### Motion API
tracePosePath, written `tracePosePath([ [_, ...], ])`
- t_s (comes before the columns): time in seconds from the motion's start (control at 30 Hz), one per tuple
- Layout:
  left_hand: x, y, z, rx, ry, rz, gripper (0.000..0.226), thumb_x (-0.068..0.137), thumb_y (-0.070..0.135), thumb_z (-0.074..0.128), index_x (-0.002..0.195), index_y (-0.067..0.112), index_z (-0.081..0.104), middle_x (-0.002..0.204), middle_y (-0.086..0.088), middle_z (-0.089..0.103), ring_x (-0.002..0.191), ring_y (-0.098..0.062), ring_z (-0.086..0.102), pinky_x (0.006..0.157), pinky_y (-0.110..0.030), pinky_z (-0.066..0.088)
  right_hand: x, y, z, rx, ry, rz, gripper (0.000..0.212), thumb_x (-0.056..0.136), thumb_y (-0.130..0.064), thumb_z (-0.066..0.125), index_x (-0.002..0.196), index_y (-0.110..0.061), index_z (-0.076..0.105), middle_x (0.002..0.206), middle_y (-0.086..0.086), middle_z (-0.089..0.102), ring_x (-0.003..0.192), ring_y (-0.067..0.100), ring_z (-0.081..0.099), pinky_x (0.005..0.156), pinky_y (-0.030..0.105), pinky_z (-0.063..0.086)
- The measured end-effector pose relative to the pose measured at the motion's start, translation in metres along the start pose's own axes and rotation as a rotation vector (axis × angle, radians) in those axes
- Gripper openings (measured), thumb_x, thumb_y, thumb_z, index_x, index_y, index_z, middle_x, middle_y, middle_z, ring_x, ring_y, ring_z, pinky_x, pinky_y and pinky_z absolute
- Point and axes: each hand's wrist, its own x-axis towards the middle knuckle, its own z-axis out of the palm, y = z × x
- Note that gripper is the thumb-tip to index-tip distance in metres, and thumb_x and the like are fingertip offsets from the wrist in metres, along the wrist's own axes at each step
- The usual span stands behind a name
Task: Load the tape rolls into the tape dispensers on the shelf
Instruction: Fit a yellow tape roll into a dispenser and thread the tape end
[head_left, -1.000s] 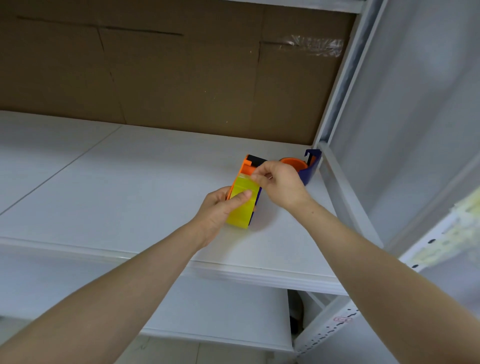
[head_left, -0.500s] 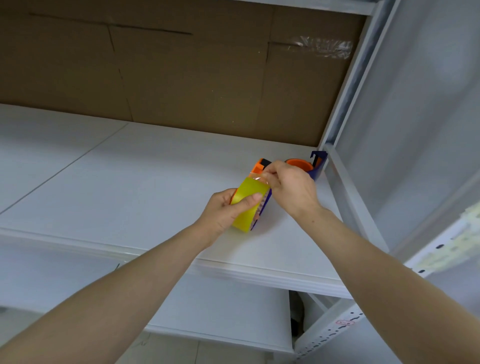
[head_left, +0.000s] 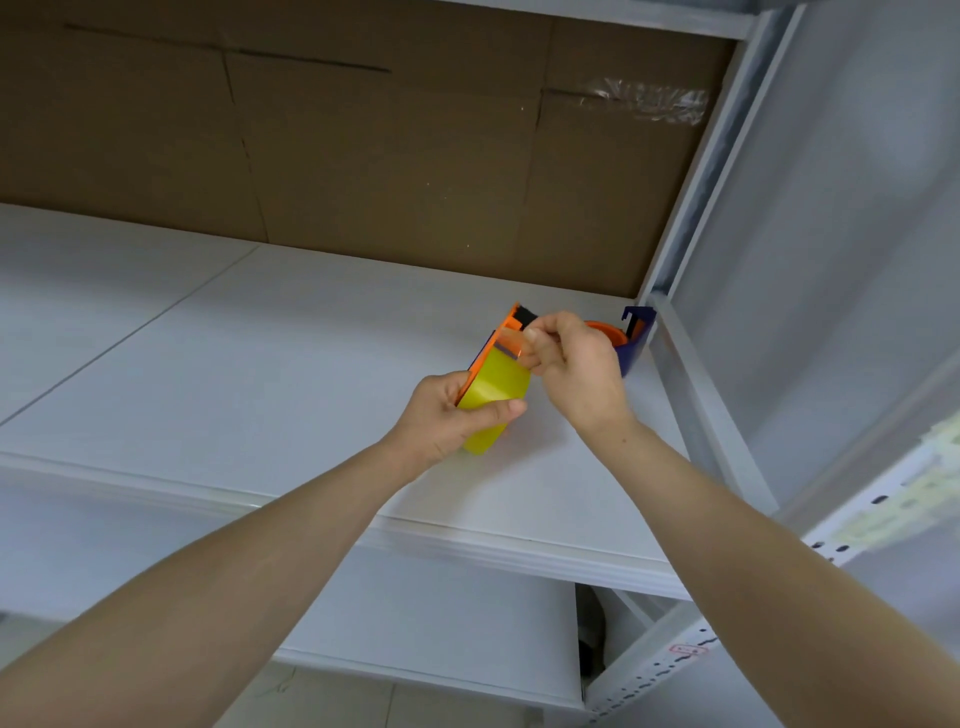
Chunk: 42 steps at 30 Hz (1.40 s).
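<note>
My left hand (head_left: 447, 415) grips a yellow tape roll (head_left: 496, 397) seated in an orange and blue tape dispenser (head_left: 506, 332), thumb across the roll's face, held just above the white shelf (head_left: 260, 364). My right hand (head_left: 576, 369) pinches the clear loose tape end (head_left: 511, 344) near the dispenser's black cutter end. Behind my right hand a second dispenser (head_left: 631, 340), blue with an orange hub, stands on the shelf at the right rear corner, partly hidden.
Brown cardboard (head_left: 363, 145) backs the shelf. A white metal upright and diagonal brace (head_left: 691, 395) close off the right side. A lower shelf board (head_left: 415, 623) lies beneath.
The dispenser with the roll has tilted and lifted a little. My right hand has drawn the clear tape end up toward the cutter end.
</note>
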Motion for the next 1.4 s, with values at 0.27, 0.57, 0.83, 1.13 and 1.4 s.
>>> tracePosePath([
  [0.27,0.006,0.006,-0.005,0.027,0.036,-0.039,0.026,0.082,0.026,0.070,0.078,0.002,0.061,0.070,-0.017,0.063,0.047,-0.014,0.059,0.055,-0.024,0.049,0.011,-0.001,-0.001,0.352,-0.059,0.224,0.007,0.094,-0.016,0.053,0.088,-0.013,0.052,0.078,0.007,0.066,0.065,0.016,0.066,0.069,0.029,0.058],
  [0.57,0.007,0.000,-0.014,0.042,-0.155,-0.033,0.017,0.072,0.005,0.077,0.081,0.013,0.065,0.063,0.006,0.067,0.058,-0.006,0.063,0.059,-0.019,0.051,0.017,0.000,-0.014,0.287,-0.208,0.221,0.011,0.075,-0.005,0.075,0.085,-0.007,0.070,0.069,0.007,0.067,0.064,0.019,0.065,0.076,0.037,0.059],
  [0.83,0.009,-0.003,-0.007,0.074,-0.097,0.050,0.021,0.063,0.029,0.074,0.070,0.012,0.063,0.068,-0.009,0.062,0.057,-0.014,0.060,0.058,-0.023,0.050,0.001,0.014,-0.002,-0.020,0.055,-0.100,0.008,0.078,-0.020,0.072,0.082,-0.014,0.074,0.070,-0.020,0.049,0.072,0.018,0.063,0.070,0.044,0.055],
  [1.13,0.023,0.002,-0.003,0.088,-0.004,-0.002,0.027,0.077,0.026,0.074,0.062,0.009,0.061,0.046,0.000,0.062,0.039,-0.011,0.058,0.049,-0.022,0.049,0.016,0.002,-0.029,0.254,0.113,0.110,0.017,0.078,-0.009,0.071,0.067,-0.021,0.065,0.067,-0.011,0.059,0.055,0.002,0.058,0.061,0.016,0.049],
  [1.4,0.019,-0.002,0.001,0.075,-0.118,-0.008,0.008,0.064,0.026,0.065,0.067,0.019,0.064,0.046,0.011,0.060,0.044,0.000,0.056,0.047,-0.012,0.044,0.021,0.028,-0.032,0.413,-0.006,0.466,0.012,0.077,-0.008,0.073,0.071,-0.014,0.064,0.044,-0.008,0.063,0.039,-0.002,0.060,0.044,0.013,0.047],
])
